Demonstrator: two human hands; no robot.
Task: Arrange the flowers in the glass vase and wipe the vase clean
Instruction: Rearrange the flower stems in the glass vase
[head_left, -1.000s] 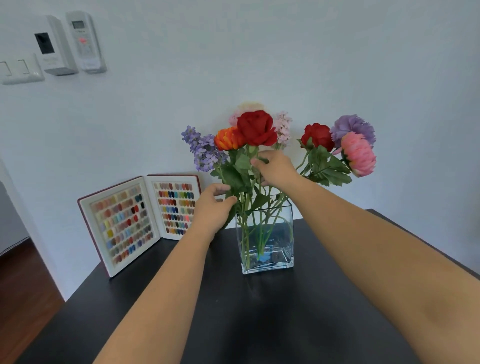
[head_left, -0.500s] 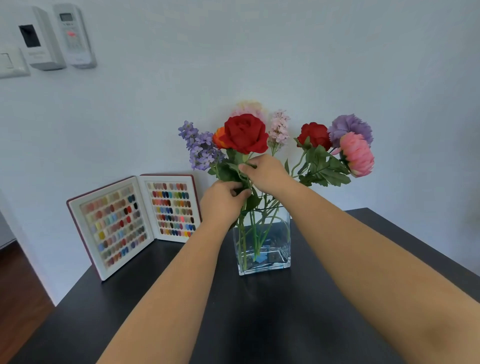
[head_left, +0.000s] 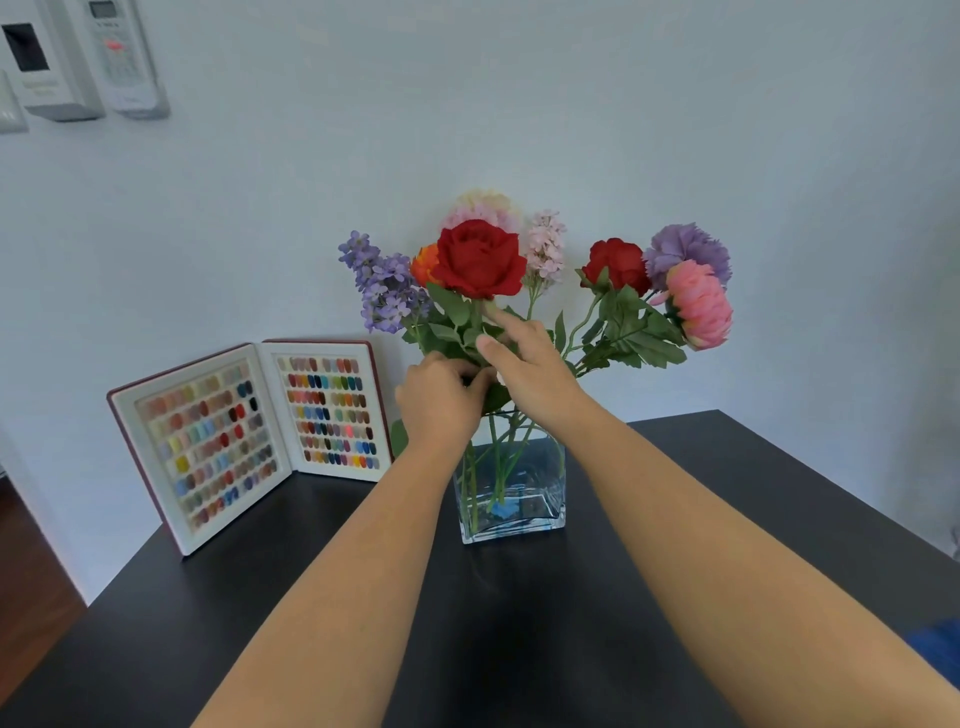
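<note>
A square glass vase (head_left: 540, 499) with water stands on the black table (head_left: 519, 623). It holds several flowers: a large red rose (head_left: 479, 258), purple lilac (head_left: 382, 283), a second red rose (head_left: 618, 266), a pink bloom (head_left: 698, 304) and a purple bloom (head_left: 685, 249). My left hand (head_left: 439, 402) is closed around stems and leaves just above the vase rim. My right hand (head_left: 530, 366) pinches the large red rose's stem under the bloom, thumb and forefinger extended. The stems' middle part is hidden behind both hands.
An open book of coloured nail samples (head_left: 249, 431) stands propped against the wall at the table's left back. Wall controls (head_left: 78, 57) hang at the upper left. A blue thing (head_left: 935, 649) shows at the right edge. Wooden floor (head_left: 26, 571) lies left of the table.
The large red rose has shifted left and forward, covering most of the orange flower. My left hand rose from beside the vase to grip the stems. My right hand stayed on the rose's stem.
</note>
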